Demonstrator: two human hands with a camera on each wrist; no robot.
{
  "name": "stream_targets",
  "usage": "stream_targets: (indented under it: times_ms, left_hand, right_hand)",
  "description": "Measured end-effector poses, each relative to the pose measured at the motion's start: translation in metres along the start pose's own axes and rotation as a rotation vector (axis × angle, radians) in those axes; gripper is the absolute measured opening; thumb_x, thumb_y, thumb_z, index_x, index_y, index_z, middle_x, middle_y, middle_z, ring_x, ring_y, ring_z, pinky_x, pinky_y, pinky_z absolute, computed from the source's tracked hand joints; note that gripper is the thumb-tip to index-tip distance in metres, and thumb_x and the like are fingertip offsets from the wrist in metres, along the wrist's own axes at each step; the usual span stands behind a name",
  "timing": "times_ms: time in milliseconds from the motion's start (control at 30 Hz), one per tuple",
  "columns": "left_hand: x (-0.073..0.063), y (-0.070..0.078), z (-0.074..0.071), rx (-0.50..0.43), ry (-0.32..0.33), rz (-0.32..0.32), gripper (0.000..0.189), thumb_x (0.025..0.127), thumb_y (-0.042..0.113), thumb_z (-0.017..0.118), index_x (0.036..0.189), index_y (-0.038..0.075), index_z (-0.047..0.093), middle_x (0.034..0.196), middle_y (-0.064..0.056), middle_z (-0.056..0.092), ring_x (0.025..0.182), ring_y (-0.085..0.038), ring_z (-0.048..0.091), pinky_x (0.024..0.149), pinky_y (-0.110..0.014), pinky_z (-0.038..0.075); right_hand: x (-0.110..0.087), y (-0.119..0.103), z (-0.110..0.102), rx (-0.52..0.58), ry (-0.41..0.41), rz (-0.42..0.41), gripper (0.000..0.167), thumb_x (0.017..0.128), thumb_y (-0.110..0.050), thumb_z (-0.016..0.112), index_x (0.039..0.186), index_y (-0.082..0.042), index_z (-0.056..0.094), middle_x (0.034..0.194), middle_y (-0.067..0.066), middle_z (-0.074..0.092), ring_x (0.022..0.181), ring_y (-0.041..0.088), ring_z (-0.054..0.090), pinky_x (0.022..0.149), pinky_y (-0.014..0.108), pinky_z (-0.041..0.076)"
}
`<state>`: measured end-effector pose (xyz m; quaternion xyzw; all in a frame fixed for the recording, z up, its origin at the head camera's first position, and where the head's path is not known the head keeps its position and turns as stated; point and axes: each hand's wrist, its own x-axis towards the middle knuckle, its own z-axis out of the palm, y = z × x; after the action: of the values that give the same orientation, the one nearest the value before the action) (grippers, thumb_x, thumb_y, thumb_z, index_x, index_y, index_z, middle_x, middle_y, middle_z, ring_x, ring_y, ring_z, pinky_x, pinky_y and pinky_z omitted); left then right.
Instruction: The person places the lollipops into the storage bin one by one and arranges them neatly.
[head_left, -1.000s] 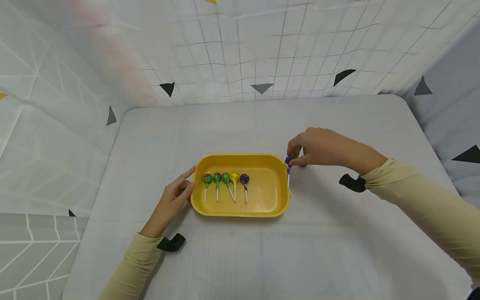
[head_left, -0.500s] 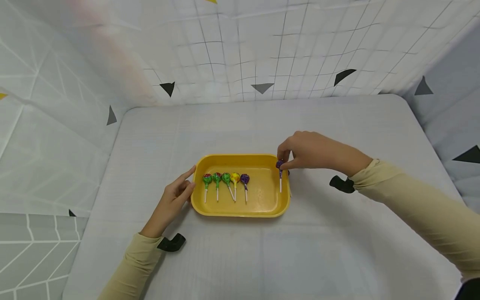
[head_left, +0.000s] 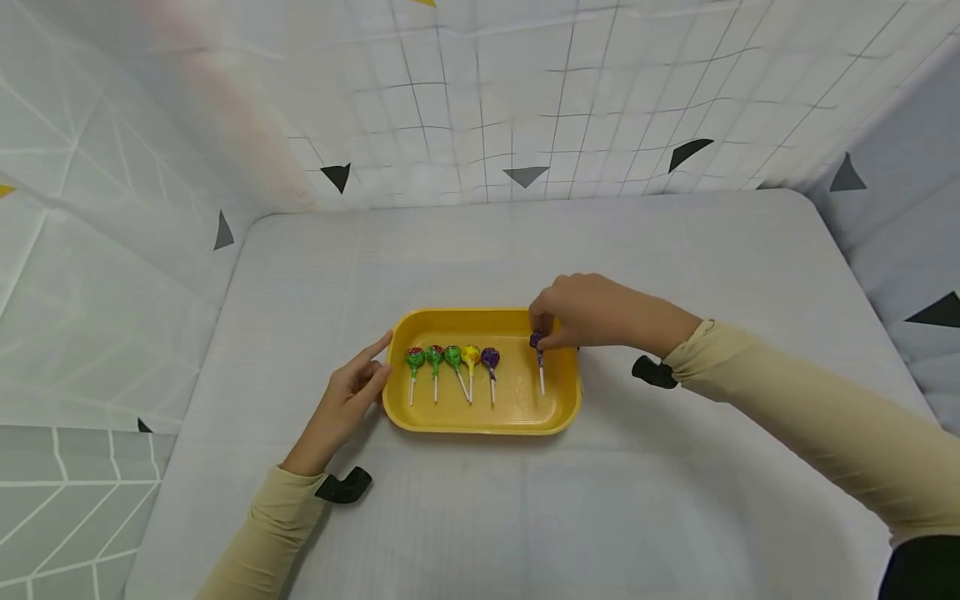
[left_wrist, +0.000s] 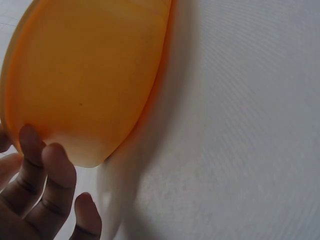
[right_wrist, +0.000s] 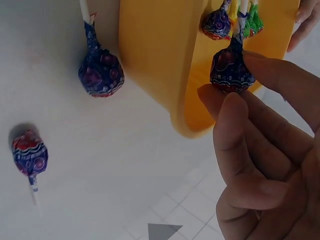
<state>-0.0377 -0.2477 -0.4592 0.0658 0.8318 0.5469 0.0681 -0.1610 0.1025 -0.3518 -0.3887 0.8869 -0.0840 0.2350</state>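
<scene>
My right hand (head_left: 596, 310) pinches a purple-wrapped lollipop (right_wrist: 231, 70) by its head between thumb and fingertips. It hangs above the right part of a yellow tray (head_left: 517, 423), its white stick towards me. At the tray's left end, my left hand (head_left: 347, 402) holds the rim, its fingers bent against the outer wall in the left wrist view. Inside the tray several lollipops lie in a row, heads away from me: green-and-red ones at the left, a green lollipop (head_left: 453, 357), a yellow lollipop (head_left: 471, 357) and a purple lollipop (head_left: 490, 358).
Two more purple lollipops, a nearer lollipop (right_wrist: 101, 73) and a farther lollipop (right_wrist: 30, 154), lie on the white table outside the tray's right end. My right hand mostly hides them in the head view. A patterned white cloth (head_left: 465, 108) hangs behind the table (head_left: 450, 517).
My right hand has carried the purple lollipop leftward, from beside the tray's right rim to over its inside. The left hand, the tray and the row of lollipops have stayed put.
</scene>
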Motion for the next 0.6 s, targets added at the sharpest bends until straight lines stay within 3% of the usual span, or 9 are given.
stream_targets:
  times_ms: [600]
  left_hand:
    - [0.0, 0.0, -0.001, -0.004, -0.001, 0.005, 0.052, 0.11, 0.019, 0.053, 0.16, 0.018, 0.041, 0.079, -0.006, 0.058, 0.067, -0.033, 0.056, 0.06, -0.03, 0.049]
  right_hand:
    - [0.033, -0.019, 0.018, -0.081, -0.033, -0.003, 0.018, 0.09, -0.032, 0.082, 0.092, -0.015, 0.077, 0.082, -0.003, 0.072, 0.072, 0.016, 0.062, 0.068, 0.031, 0.054]
